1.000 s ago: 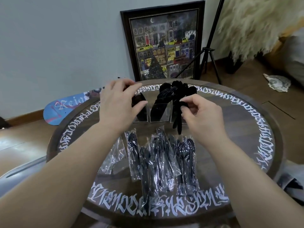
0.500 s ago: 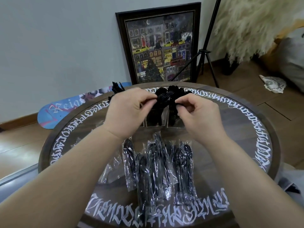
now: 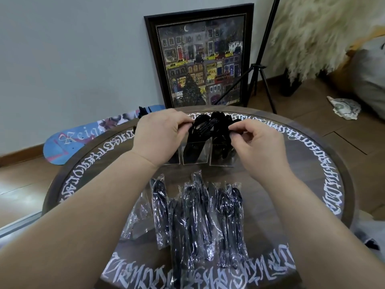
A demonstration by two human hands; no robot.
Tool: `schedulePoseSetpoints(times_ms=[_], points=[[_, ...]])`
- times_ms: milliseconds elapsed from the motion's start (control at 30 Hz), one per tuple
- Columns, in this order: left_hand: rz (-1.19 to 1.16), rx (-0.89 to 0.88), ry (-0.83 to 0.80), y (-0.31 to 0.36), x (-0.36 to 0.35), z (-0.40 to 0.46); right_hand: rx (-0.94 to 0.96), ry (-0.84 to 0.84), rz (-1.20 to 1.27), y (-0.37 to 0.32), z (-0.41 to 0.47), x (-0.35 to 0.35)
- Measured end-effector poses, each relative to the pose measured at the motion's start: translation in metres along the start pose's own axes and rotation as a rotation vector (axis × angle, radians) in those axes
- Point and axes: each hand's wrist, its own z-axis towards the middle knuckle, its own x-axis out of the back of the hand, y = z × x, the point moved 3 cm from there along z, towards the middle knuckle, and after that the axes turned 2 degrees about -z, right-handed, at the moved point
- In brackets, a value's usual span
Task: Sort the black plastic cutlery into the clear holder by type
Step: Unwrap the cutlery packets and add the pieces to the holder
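Note:
A clear holder (image 3: 194,156) with three compartments stands at the table's far middle, with black cutlery upright in it. A bunch of black forks (image 3: 203,127) fans out of the middle compartment. My left hand (image 3: 160,136) reaches in from the left, and its fingertips and thumb pinch the fork heads. My right hand (image 3: 258,140) comes from the right with curled fingers and pinches the top of a black cutlery piece (image 3: 234,127) over the right compartment; I cannot tell its type. The left compartment is mostly hidden behind my left hand.
Several wrapped packets of black cutlery (image 3: 198,215) lie side by side on the round lettered table (image 3: 312,163), nearer me. Empty clear wrappers (image 3: 135,222) lie to their left. A framed picture (image 3: 200,59), a tripod (image 3: 258,69) and a skateboard deck (image 3: 83,138) stand behind the table.
My right hand carried a black piece up from in front of the holder to its top. My left hand shifted from the holder's left side onto the fork heads.

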Motion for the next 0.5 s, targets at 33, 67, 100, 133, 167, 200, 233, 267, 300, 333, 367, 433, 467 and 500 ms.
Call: schedulePoseSetpoints(times_ms=[33, 67, 100, 133, 167, 200, 233, 267, 300, 333, 367, 433, 467, 500], points=[[0.018, 0.027, -0.076, -0.002, -0.006, -0.001, 0.012, 0.013, -0.013, 0.001, 0.001, 0.001], [0.033, 0.047, -0.145, -0.003, -0.011, -0.003, 0.026, 0.029, -0.025, 0.003, 0.002, 0.002], [0.060, 0.057, -0.193, -0.004, -0.016, -0.005, 0.036, 0.046, -0.035, 0.004, 0.003, 0.003], [0.097, 0.060, -0.229, -0.004, -0.020, -0.007, 0.039, 0.064, -0.043, 0.006, 0.004, 0.005], [0.140, 0.053, -0.259, -0.004, -0.024, -0.009, 0.036, 0.085, -0.046, 0.008, 0.004, 0.007], [0.192, 0.035, -0.280, -0.003, -0.027, -0.011, 0.025, 0.111, -0.041, 0.010, 0.005, 0.010], [0.247, 0.012, -0.290, -0.003, -0.030, -0.012, 0.008, 0.139, -0.024, 0.012, 0.005, 0.012], [0.288, -0.007, -0.280, -0.002, -0.031, -0.014, -0.009, 0.171, 0.005, 0.013, 0.004, 0.016], [0.305, -0.017, -0.239, -0.001, -0.031, -0.017, -0.018, 0.205, 0.035, 0.013, 0.004, 0.019], [0.300, -0.025, -0.174, 0.000, -0.029, -0.019, -0.015, 0.237, 0.057, 0.014, 0.004, 0.022], [0.278, -0.046, -0.092, 0.003, -0.028, -0.022, -0.003, 0.263, 0.069, 0.014, 0.003, 0.025], [0.229, -0.128, 0.046, 0.012, -0.026, -0.027, 0.031, 0.299, 0.081, 0.013, 0.003, 0.030], [0.204, -0.173, 0.075, 0.018, -0.026, -0.029, 0.044, 0.315, 0.092, 0.014, 0.003, 0.031], [0.173, -0.212, 0.077, 0.023, -0.028, -0.031, 0.054, 0.328, 0.108, 0.014, 0.003, 0.032]])
